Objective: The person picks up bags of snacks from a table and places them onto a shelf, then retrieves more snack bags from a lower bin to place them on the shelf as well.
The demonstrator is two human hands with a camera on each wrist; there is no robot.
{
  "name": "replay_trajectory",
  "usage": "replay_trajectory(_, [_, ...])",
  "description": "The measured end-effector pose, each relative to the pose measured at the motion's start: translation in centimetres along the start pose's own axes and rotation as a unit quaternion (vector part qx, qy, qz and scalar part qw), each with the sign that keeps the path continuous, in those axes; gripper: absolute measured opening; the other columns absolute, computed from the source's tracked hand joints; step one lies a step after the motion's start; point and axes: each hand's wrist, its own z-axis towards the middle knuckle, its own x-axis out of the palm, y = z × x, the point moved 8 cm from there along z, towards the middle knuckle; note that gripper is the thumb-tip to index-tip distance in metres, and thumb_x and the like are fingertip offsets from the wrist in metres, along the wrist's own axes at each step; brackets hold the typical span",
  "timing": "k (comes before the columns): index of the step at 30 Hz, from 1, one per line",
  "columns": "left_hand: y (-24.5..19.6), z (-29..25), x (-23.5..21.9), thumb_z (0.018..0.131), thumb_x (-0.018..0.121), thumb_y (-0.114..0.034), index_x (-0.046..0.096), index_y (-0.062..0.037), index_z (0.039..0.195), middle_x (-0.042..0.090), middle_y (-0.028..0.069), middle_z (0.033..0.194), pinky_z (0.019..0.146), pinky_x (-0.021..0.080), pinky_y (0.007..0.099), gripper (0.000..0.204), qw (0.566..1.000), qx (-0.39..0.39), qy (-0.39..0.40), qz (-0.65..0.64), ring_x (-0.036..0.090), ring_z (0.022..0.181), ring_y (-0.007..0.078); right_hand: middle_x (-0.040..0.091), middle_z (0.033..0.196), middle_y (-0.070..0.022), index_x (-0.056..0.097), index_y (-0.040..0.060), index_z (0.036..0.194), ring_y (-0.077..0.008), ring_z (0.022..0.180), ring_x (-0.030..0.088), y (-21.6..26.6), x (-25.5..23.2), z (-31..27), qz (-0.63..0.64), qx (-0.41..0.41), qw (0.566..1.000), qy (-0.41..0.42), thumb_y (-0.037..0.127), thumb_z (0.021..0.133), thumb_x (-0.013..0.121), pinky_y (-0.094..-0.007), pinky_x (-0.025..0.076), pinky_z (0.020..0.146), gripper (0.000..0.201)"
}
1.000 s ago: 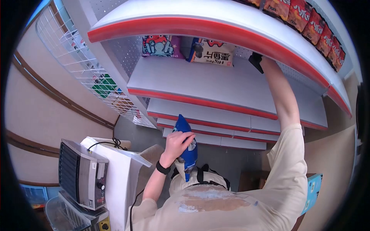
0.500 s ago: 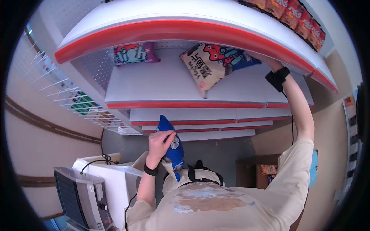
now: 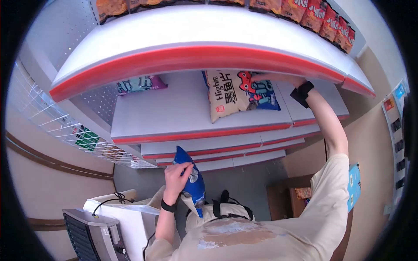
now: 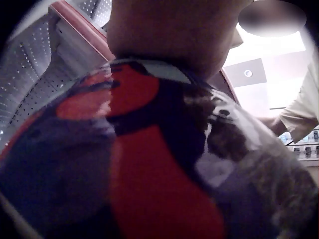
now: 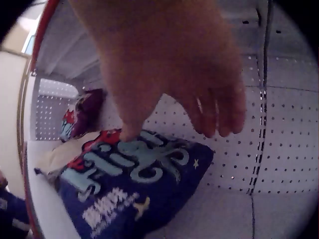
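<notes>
In the head view my left hand (image 3: 175,179) pinches a blue snack bag (image 3: 194,188) near its upper part, held in front of the body. That bag's red and dark printed face (image 4: 149,164) fills most of the left wrist view. My right hand (image 5: 174,74) reaches under the upper shelf, fingers apart and pointing down, over a cream and blue snack bag (image 5: 134,179) lying on the shelf. The thumb is at this bag's top edge; whether it touches is unclear. In the head view the same bag (image 3: 235,93) lies beside the right fingers, printed side up.
A purple bag (image 3: 141,84) sits at the shelf's left end. The red-edged upper shelf (image 3: 196,56) overhangs it, with orange and red packets (image 3: 296,9) above. A wire rack (image 3: 56,130) stands left, an oven (image 3: 98,235) lower left, a cardboard box (image 3: 278,198) lower right.
My right hand has come back leftward from deeper in the shelf. The cream and blue bag has turned and come forward. The camera view has shifted; my left hand still pinches its bag.
</notes>
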Motion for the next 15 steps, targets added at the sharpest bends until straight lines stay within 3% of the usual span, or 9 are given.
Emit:
replay_trajectory(4, [0.9,-1.2,-0.1,0.075,0.073,-0.01,0.069,-0.0059,0.082,0.064,0.0095,0.067,0.053,0.046,0.0336,0.009,1.0,-0.016,0.002,0.013,0.061,0.058,0.0249,0.05,0.131,-0.0144,0.047,0.0043,0.131,-0.0232,0.126,0.041,1.9,0.5,5.2,-0.015,-0.031,0.999,0.006,0.053,0.079,0.068,-0.0331,0.034,0.104,0.075])
replay_trajectory(7, [1.5,-2.0,-0.4,0.075,0.073,-0.01,0.068,-0.0062,0.082,0.063,0.0097,0.066,0.052,0.046,0.0337,0.009,0.999,-0.006,-0.024,0.027,0.061,0.057,0.0254,0.05,0.13,-0.0141,0.047,0.0043,0.131,-0.0229,0.125,0.042,-3.7,-3.4,-14.8,-0.031,-0.043,0.998,0.031,0.051,0.079,0.069,-0.033,0.034,0.104,0.074])
replay_trajectory(10, [1.8,-2.4,-0.7,0.075,0.072,-0.01,0.068,-0.0062,0.083,0.063,0.0099,0.066,0.051,0.046,0.034,0.009,0.999,-0.014,-0.014,0.036,0.061,0.056,0.0258,0.051,0.13,-0.0138,0.047,0.0043,0.131,-0.0226,0.124,0.043,-3.9,-5.4,-13.5,-0.04,-0.025,0.998,0.043,0.049,0.079,0.069,-0.0329,0.034,0.103,0.073])
replay_trajectory(15, [2.6,-1.9,-2.1,0.076,0.072,-0.011,0.068,-0.0054,0.082,0.063,0.0104,0.066,0.053,0.047,0.0342,0.01,0.998,-0.04,-0.048,0.029,0.062,0.057,0.0265,0.051,0.129,-0.0133,0.048,0.0044,0.131,-0.0222,0.123,0.043,-4.2,-6.0,-18.9,-0.082,0.004,0.995,0.047,0.046,0.078,0.071,-0.0326,0.035,0.103,0.071])
